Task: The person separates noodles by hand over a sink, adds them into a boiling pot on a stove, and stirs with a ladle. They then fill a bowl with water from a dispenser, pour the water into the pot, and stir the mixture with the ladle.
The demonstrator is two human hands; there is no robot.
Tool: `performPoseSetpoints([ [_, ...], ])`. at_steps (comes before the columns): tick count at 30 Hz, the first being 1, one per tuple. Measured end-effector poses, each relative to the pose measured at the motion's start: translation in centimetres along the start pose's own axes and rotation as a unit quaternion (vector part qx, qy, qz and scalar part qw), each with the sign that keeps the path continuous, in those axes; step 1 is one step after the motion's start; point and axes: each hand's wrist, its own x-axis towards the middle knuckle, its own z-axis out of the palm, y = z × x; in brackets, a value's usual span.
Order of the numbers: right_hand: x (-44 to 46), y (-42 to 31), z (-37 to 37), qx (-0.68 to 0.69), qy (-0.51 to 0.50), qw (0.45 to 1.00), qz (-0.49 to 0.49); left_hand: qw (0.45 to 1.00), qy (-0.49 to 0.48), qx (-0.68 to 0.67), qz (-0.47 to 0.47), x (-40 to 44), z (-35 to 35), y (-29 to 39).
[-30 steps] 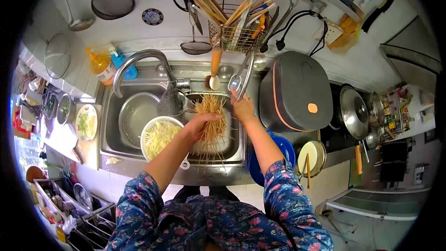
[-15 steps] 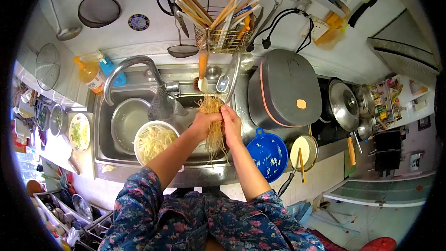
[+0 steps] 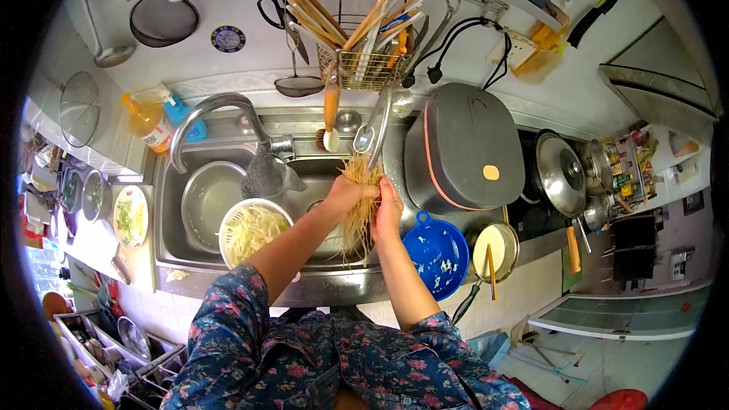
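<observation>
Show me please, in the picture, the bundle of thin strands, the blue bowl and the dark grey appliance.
Bundle of thin strands point(image 3: 360, 222): head view, on strands near its middle.
Blue bowl point(image 3: 418, 258): head view, on its bare inside.
Dark grey appliance point(image 3: 466, 148): head view, on its top.

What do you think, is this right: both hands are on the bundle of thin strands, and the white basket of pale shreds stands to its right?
Only the side is wrong: the head view shows the white basket of pale shreds to the left of the bundle. The left hand and the right hand are indeed both on it.
</observation>
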Motion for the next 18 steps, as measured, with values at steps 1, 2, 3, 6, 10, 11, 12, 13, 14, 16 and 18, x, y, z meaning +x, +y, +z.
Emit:
performPoseSetpoints([
  [1,-0.2,0.1,0.1,-0.005,0.004,1.000,-0.004,1.000,-0.005,0.002,0.021,0.0,-0.1,-0.2],
  [2,-0.4,0.2,0.3,-0.009,0.008,1.000,-0.009,0.999,-0.011,0.005,0.042,-0.1,-0.3,-0.5],
  [3,-0.7,0.3,0.5,0.005,-0.005,1.000,0.000,0.998,-0.016,0.008,0.062,-0.2,-0.5,-0.8],
  [6,-0.8,0.8,0.8,0.034,-0.032,0.999,0.014,0.995,0.004,0.035,0.095,-0.5,-1.2,-0.9],
  [10,0.3,1.7,0.4,0.067,-0.032,0.997,0.026,0.983,-0.015,0.105,0.147,-0.3,-0.9,-0.3],
  [11,0.5,1.8,-0.2,0.080,-0.039,0.995,0.033,0.977,-0.009,0.144,0.158,0.0,-0.6,-0.3],
  [12,0.5,1.9,-0.9,0.092,-0.046,0.994,0.040,0.969,-0.004,0.182,0.169,0.1,-0.3,-0.5],
  [13,0.4,2.2,-1.4,0.103,-0.052,0.992,0.041,0.967,0.010,0.190,0.170,-0.1,-0.2,-0.9],
  [14,0.0,2.2,-1.5,0.115,-0.058,0.991,0.043,0.955,0.024,0.232,0.183,-0.2,-0.3,-1.4],
  [16,-0.5,2.3,-1.7,0.123,-0.059,0.989,0.048,0.925,0.049,0.316,0.207,-0.1,-0.7,-2.7],
  [18,-0.9,2.6,-1.5,0.118,-0.050,0.990,0.055,0.926,0.067,0.298,0.224,-0.3,-1.1,-3.7],
])
